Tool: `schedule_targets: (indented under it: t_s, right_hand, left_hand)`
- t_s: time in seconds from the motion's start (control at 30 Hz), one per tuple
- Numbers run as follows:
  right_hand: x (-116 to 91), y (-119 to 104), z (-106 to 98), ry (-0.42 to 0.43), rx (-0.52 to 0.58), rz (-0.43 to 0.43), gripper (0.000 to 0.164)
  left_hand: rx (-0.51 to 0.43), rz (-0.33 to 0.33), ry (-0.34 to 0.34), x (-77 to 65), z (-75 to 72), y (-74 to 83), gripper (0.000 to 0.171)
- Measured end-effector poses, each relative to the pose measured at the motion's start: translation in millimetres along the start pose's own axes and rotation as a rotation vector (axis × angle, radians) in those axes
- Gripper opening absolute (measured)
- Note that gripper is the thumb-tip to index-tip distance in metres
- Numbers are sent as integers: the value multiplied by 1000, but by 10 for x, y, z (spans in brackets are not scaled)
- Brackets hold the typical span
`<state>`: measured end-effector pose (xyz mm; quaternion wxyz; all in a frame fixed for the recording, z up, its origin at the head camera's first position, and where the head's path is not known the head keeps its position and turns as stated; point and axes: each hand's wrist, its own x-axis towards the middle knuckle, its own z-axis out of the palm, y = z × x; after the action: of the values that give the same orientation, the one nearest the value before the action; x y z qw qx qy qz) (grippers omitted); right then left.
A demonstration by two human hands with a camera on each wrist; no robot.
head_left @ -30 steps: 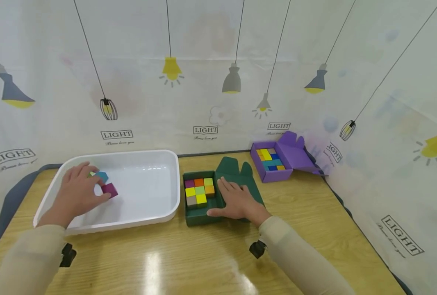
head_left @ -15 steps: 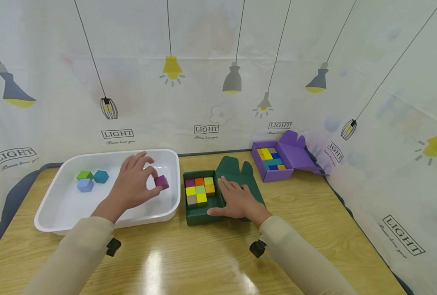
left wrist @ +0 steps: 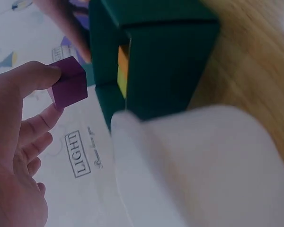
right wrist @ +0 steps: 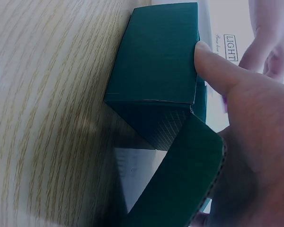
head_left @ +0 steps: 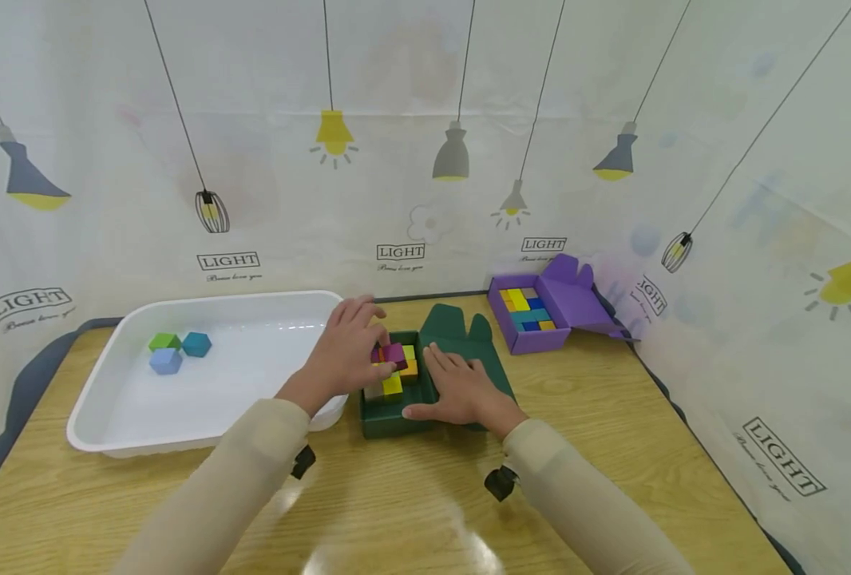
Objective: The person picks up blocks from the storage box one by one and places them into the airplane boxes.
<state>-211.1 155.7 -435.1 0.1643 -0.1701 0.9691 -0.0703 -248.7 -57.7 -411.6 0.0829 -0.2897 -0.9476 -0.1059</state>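
Note:
My left hand (head_left: 346, 351) pinches a purple cube (head_left: 394, 354) between thumb and finger, over the dark green box (head_left: 397, 423). In the left wrist view the purple cube (left wrist: 69, 84) shows plainly at the fingertips, beside the green box (left wrist: 170, 71). Colored cubes fill part of that box, among them a yellow cube (head_left: 393, 385) and an orange cube (head_left: 409, 370); the left fingers hide some others. My right hand (head_left: 461, 389) lies with fingers extended along the box's right edge and its opened lid (head_left: 497, 375). From the right wrist, the thumb (right wrist: 217, 66) rests at the box's top edge.
A white tray (head_left: 203, 438) stands to the left, holding a green block (head_left: 164, 342), a light blue block (head_left: 166, 362) and a teal block (head_left: 196, 344). At the back right is an opened purple box (head_left: 536, 343) packed with colored blocks. A printed sheet hangs behind the wooden table (head_left: 576, 431).
My left hand has carried the purple cube rightward, out from the white tray to above the green box. The right hand has stayed at the box's edge.

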Motion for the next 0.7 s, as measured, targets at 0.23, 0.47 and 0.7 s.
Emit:
schedule_targets:
  t_s: [0.23,0.47,0.7]
  right_hand:
    - [-14,-4,-7,8,-13,-4,105]
    - [-2,7,2,3,-24,3,106]
    - [5,7,7,1,-25,3,106]
  left_hand:
    - [-3,17,-75,89,228,121,28]
    - [27,29,-138,128,358,183,29]
    - [115,38,-164,127,481,195,32]
